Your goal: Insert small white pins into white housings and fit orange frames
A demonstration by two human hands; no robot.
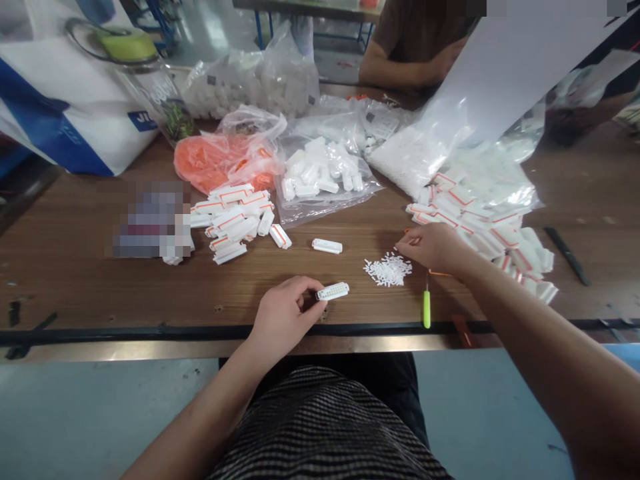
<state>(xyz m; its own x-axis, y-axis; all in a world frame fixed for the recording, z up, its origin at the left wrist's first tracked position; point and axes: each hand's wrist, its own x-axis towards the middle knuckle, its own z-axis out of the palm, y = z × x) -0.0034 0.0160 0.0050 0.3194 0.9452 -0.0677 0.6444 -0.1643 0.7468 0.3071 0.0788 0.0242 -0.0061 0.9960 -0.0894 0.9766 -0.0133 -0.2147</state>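
Currently the left hand (280, 320) pinches a white connector block (333, 291) between thumb and fingertips, just above the table (100, 280) near its front edge. Right hand (435, 247): fingertips drawn together beside the pile of small white pins (389, 270); contents of the pinch not discernible. Green-handled tool (427, 308) lies near the right wrist.

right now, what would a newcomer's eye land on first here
The left hand pinches a white rectangular plastic connector block near the front edge of the brown wooden table. The right hand is beside a small heap of tiny white plastic pins, by a pile of white-and-orange connectors. A bright orange plastic bag lies farther back.
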